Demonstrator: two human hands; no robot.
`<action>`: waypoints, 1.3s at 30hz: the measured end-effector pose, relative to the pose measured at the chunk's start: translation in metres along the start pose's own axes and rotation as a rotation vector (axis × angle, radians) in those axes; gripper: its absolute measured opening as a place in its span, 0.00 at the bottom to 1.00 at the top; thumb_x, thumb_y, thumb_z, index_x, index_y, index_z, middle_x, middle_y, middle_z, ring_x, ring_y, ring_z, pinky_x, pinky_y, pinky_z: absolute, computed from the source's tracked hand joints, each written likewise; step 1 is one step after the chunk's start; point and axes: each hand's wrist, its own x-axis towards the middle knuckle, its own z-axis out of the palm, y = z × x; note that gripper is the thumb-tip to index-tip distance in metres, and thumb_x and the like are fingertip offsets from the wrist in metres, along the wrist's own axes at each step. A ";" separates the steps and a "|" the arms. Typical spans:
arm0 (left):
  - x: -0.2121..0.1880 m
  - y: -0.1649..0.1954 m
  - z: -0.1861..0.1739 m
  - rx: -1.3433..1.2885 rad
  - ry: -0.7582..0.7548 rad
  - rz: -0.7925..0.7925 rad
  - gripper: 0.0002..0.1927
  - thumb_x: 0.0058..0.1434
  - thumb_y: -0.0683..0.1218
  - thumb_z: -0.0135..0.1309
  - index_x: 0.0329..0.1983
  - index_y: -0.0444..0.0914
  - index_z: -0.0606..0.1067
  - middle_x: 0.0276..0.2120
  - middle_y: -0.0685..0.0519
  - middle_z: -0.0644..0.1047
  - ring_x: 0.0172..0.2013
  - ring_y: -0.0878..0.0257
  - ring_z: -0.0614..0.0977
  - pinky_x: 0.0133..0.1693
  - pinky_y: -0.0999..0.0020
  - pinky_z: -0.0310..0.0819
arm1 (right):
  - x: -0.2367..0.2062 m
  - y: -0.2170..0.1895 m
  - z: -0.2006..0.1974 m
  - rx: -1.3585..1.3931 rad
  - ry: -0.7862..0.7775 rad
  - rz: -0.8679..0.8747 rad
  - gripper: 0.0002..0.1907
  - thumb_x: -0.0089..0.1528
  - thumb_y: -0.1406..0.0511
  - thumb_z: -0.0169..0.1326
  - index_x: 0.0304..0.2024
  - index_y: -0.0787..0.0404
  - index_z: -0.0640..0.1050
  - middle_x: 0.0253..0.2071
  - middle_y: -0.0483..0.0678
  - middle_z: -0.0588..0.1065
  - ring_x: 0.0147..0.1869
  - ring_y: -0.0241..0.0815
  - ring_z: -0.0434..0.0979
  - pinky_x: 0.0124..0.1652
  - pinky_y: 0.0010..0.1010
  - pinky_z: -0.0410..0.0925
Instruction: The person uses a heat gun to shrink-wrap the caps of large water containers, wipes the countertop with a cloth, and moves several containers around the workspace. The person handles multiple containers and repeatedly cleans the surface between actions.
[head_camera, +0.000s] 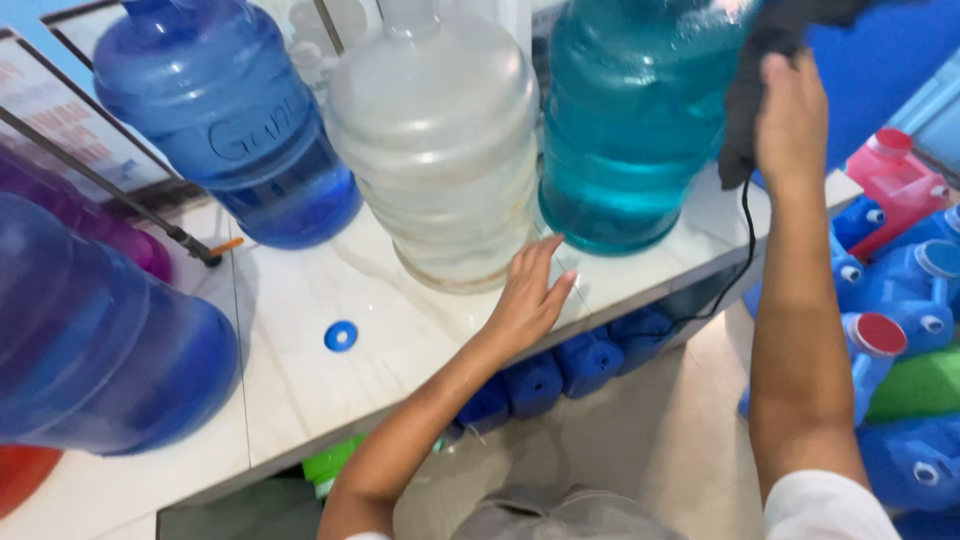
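Two hands worked at a white counter (300, 380). The right hand (790, 120) was closed around a black cloth (745, 110), pressing it against the teal water jug (630, 130) standing at the counter's right end. The left hand (530, 295), fingers spread, rested flat on the counter below the clear jug (435, 140). A blue cap (341, 336) lay well apart.

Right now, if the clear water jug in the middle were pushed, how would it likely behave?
The clear jug looks empty, so it is probably light for its size. It stands upright on a broad base on the smooth white counter, so a low push from the left hand would likely slide it, not tip it. Its ribbed plastic walls probably flex slightly.
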 end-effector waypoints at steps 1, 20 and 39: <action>-0.006 -0.004 -0.013 0.003 0.001 -0.012 0.23 0.73 0.49 0.47 0.65 0.29 0.66 0.62 0.35 0.70 0.64 0.40 0.68 0.66 0.50 0.60 | 0.020 -0.004 0.020 -0.222 -0.030 -0.110 0.23 0.76 0.57 0.44 0.65 0.68 0.72 0.66 0.59 0.72 0.73 0.63 0.66 0.69 0.57 0.58; 0.035 -0.030 -0.009 -0.111 -0.130 -0.015 0.15 0.71 0.46 0.48 0.56 0.35 0.75 0.62 0.42 0.74 0.66 0.44 0.71 0.65 0.53 0.64 | 0.095 -0.006 0.080 -0.450 -0.425 -0.657 0.16 0.72 0.57 0.55 0.52 0.62 0.82 0.56 0.52 0.78 0.65 0.58 0.76 0.71 0.47 0.62; 0.127 -0.048 0.095 -0.381 0.282 -0.213 0.40 0.76 0.68 0.23 0.80 0.37 0.50 0.80 0.37 0.47 0.80 0.44 0.46 0.77 0.50 0.34 | -0.102 0.090 0.157 -0.481 0.277 -0.558 0.17 0.78 0.54 0.51 0.67 0.47 0.68 0.78 0.66 0.42 0.86 0.70 0.31 0.71 0.76 0.41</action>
